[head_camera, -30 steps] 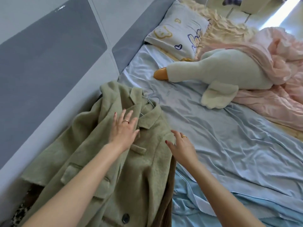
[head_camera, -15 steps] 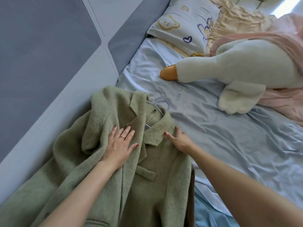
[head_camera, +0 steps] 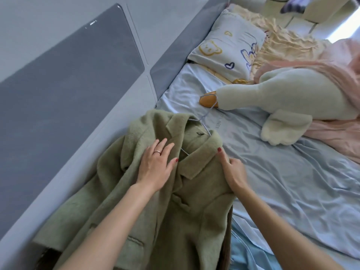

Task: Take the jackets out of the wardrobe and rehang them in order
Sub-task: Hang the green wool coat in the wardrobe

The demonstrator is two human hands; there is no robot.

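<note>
A fuzzy green jacket (head_camera: pixel 175 201) lies front up on the blue sheet (head_camera: pixel 292 191) of the bed, close to the gray wall (head_camera: pixel 58 94). It is on a thin wire hanger (head_camera: pixel 204 121), whose hook sticks out past the collar. The left hand (head_camera: pixel 155 166) lies flat on the left lapel, fingers straight. The right hand (head_camera: pixel 231 170) pinches the jacket's right shoulder edge. Behind are a toy goose (head_camera: pixel 282 94), a pillow (head_camera: pixel 228 47) and a pink blanket (head_camera: pixel 331 123).
</note>
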